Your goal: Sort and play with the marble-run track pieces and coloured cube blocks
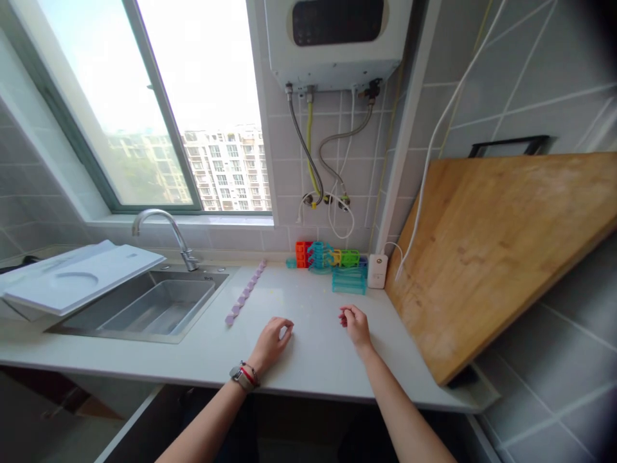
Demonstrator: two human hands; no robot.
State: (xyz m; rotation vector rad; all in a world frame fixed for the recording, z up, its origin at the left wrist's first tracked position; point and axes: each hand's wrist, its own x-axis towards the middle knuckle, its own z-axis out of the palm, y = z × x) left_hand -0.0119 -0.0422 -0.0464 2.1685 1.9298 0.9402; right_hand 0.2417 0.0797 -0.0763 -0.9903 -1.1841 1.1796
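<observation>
My left hand [272, 344] rests on the white counter, with a watch and bracelets on its wrist. Its fingers curl round towards the thumb in a loop, and nothing shows inside. To the right, my right hand [357, 326] is closed just above or on the counter; what its fingertips hold, if anything, is too small to make out. Left of my left hand, a row of small lilac pieces [243, 296] runs diagonally towards the wall. Beyond my right hand stands a clear turquoise tray [349, 281], with red block-like plastic [303, 254] and a turquoise stacked piece [319, 256] behind it.
A steel sink [219, 283] with a tap [166, 222] lies left, partly covered by a white board [87, 273]. On the right, a large wooden board [501, 244] leans by a white plug box [377, 271] and its cable. A water heater [337, 61] hangs above.
</observation>
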